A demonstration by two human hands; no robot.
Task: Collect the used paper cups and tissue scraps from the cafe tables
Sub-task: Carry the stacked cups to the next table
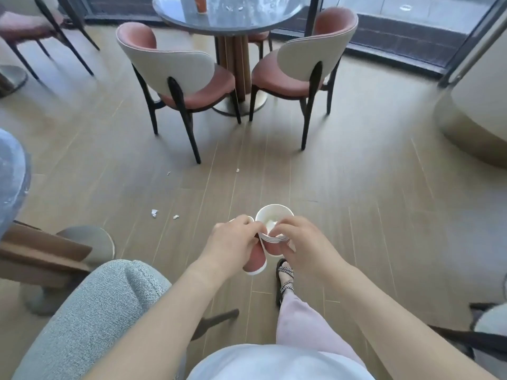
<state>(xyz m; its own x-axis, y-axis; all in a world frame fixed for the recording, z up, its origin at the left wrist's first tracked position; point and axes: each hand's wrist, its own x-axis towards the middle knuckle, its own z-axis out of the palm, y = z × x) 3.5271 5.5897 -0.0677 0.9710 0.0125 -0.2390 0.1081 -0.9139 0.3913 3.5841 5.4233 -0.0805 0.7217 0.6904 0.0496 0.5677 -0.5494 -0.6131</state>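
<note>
- Left hand (233, 242) grips a loose red cup (256, 260); right hand (304, 242) holds the cup stack (274, 212), tissue (270, 222) inside.
- Probably best: keep the stack upright and nest the loose cup squarely.

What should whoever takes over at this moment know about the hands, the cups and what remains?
Left hand grips one red cup, tilted. Right hand holds the stack of cups, with tissue inside the top one.
Done: several cups nested.
Left: the lone cup and what look like table scraps on the round table ahead. Floor scraps also lie about.
</note>
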